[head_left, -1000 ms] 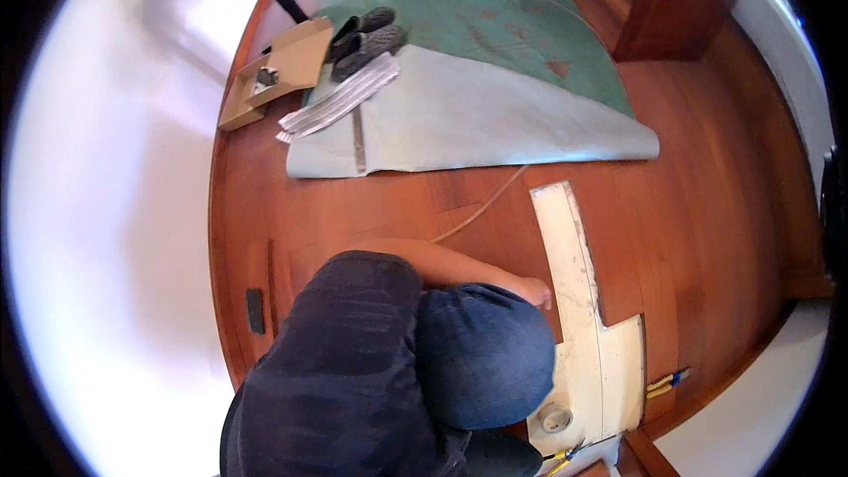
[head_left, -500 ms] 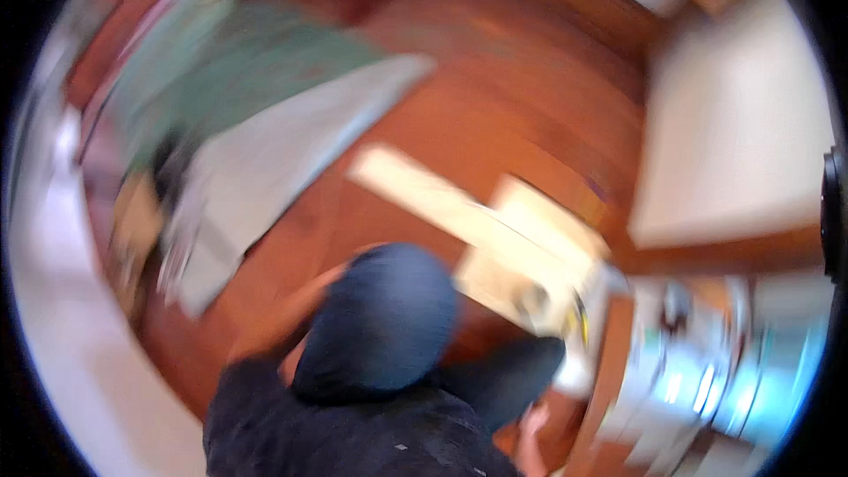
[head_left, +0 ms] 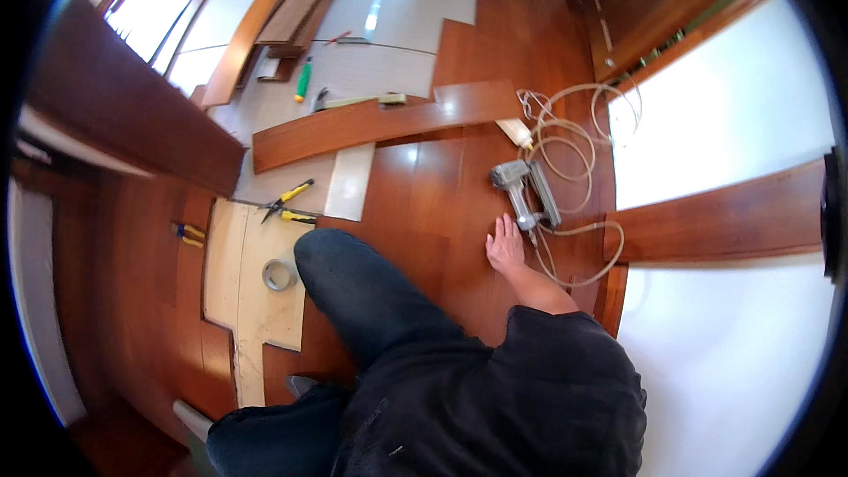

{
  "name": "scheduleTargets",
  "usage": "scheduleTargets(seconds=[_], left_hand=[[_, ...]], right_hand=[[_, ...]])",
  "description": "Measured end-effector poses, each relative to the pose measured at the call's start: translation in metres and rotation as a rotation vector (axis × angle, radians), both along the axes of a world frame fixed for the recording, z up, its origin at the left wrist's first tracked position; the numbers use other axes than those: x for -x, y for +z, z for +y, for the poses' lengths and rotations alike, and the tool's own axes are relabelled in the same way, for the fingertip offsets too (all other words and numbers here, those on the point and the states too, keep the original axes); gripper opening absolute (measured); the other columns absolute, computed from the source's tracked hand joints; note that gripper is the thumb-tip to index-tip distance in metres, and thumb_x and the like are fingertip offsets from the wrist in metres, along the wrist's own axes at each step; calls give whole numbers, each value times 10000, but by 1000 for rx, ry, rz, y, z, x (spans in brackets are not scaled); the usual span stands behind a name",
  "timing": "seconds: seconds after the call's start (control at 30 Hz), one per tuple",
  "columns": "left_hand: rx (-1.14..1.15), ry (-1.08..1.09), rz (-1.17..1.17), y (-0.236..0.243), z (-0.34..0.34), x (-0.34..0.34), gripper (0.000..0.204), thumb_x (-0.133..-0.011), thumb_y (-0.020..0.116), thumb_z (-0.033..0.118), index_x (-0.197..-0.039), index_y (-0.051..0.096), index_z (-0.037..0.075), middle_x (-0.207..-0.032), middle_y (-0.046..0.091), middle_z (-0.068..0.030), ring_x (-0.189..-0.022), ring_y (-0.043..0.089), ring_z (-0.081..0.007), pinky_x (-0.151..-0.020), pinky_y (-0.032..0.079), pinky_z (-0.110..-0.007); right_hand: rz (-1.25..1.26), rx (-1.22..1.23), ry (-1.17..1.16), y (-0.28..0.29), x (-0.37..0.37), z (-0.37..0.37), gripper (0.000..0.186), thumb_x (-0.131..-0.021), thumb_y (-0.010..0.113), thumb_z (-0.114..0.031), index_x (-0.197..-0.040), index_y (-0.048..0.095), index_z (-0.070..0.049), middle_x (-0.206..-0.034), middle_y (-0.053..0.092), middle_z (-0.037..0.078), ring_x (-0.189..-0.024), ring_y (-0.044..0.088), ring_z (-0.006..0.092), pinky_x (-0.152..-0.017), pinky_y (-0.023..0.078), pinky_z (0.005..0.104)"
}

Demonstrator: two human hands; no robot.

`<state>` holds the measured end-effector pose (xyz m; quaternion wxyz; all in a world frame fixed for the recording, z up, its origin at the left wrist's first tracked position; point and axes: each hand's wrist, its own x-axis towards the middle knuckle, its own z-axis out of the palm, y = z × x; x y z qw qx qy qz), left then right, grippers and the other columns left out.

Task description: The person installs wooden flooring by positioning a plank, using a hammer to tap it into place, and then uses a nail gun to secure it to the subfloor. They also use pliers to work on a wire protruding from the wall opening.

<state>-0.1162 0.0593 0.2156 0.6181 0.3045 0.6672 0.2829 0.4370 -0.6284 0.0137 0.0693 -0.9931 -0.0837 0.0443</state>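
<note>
My right hand [head_left: 505, 246] lies palm down on the reddish-brown wood floor [head_left: 415, 230], its fingers stretched out and slightly apart, holding nothing. Just beyond the fingertips rests a grey metal nail gun [head_left: 521, 199], lying on its side with a pale air hose [head_left: 609, 228] coiled around it. A white bottle [head_left: 515, 132] lies above the nail gun, by the end of a long loose floorboard [head_left: 380, 126]. My left hand is out of sight.
Pale bare plywood [head_left: 247, 318] shows at left, bearing a tape roll [head_left: 278, 275] and yellow-black pliers [head_left: 287, 203]. Blue-yellow pliers [head_left: 188, 233] lie farther left. Beyond the floorboard are a hammer [head_left: 353, 102], a green-handled tool [head_left: 304, 79] and stacked planks [head_left: 309, 0]. A white wall [head_left: 733, 106] bounds the right.
My view has swung from the green and grey sheets to the nail gun and planks. The left arm has left the picture; my right hand now rests flat beside the nail gun.
</note>
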Motion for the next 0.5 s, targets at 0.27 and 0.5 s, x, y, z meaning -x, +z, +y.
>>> scheduleTargets(seconds=[0.27, 0.5], left_hand=[[-425, -509, -68, 211, -11, -228, 268, -1033, 562, 305, -1172, 648, 92, -607, 283, 98, -500, 263, -32, -449, 237, -214], [-534, -829, -40, 285, -99, -444, 250, -1033, 561, 290, -1134, 653, 82, -661, 339, 103, -567, 287, -5, -494, 236, -200]], right_hand=[[-183, -35, -220, -19, 7, 47, 567, -919, 513, -240, -1439, 438, -28, -1589, 333, 133, -1451, 313, 343, -1195, 245, 514], [-104, -18, -241, -15, -5, 41, 612, -920, 496, -268, -1477, 407, -30, -1605, 311, 126, -1475, 273, 322, -1207, 208, 527]])
